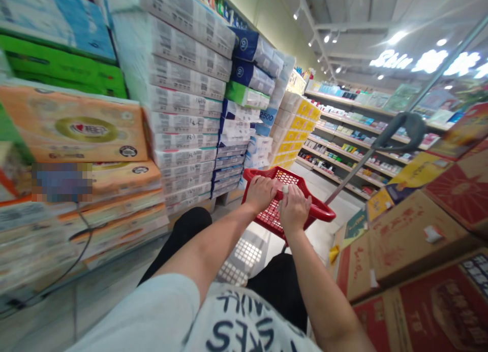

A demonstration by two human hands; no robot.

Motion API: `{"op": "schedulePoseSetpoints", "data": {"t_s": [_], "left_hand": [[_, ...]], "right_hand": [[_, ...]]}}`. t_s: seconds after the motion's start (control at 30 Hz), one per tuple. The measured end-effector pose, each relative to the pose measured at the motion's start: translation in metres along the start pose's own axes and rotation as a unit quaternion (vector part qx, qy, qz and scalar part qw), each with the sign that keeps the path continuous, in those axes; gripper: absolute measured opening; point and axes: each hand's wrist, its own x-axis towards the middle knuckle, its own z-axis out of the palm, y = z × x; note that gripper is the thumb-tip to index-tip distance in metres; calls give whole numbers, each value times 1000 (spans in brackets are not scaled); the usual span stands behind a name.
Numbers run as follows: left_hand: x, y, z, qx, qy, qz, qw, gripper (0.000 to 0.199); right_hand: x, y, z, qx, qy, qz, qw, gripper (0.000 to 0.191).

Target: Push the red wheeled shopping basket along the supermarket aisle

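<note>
A red plastic shopping cart with a lattice basket stands in front of me, tilted in view. My left hand is wrapped over the left part of its red handle bar. Close beside it, my right hand grips the same bar, fingers curled over it. Between the two hands, near the right thumb, shows a small whitish piece that I cannot make out. Parts of the bar under both palms are hidden. A metal pole with a grey loop-shaped piece slants up and right from beside the cart.
Stacked white packs and orange tissue packs line the left side. Cardboard cartons are piled at the right. Beyond the cart, shelves hold small goods. A dark cable hangs at the lower left.
</note>
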Motion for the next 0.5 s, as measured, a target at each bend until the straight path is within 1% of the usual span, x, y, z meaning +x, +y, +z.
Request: {"op": "schedulePoseSetpoints", "data": {"t_s": [0.03, 0.1, 0.17, 0.27, 0.3, 0.33, 0.37, 0.43, 0.47, 0.5], "left_hand": [[0, 0, 0, -1, 0, 3, 1000, 37], [0, -1, 0, -2, 1, 5, 1000, 37], [1, -3, 1, -1, 1, 4, 1000, 37], [2, -3, 2, 3, 4, 0, 1000, 36], [2, -3, 2, 4, 5, 1, 1000, 36], [2, -3, 2, 5, 5, 2, 1000, 36], [2, -3, 1, 6, 5, 3, 1000, 36], [1, -3, 1, 6, 6, 0, 1000, 36], [1, -3, 0, 6, 6, -1, 1000, 36], [0, -3, 0, 5, 6, -2, 1000, 36]], "right_hand": [[-6, -1, 0, 0, 14, -10, 1000, 39], [-8, 2, -2, 7, 10, -21, 1000, 39], [5, 7, -5, 12, -34, 8, 999, 39], [29, 17, -10, -6, -137, 82, 987, 40], [31, 18, -11, -14, -151, 100, 983, 40], [29, 18, -10, -21, -144, 107, 984, 41], [23, 18, -9, -24, -116, 103, 988, 42], [5, 16, -7, -21, -35, 64, 997, 43], [-3, 16, -7, -16, -3, 36, 999, 43], [-9, 16, -7, -10, 15, 10, 1000, 43]]}}
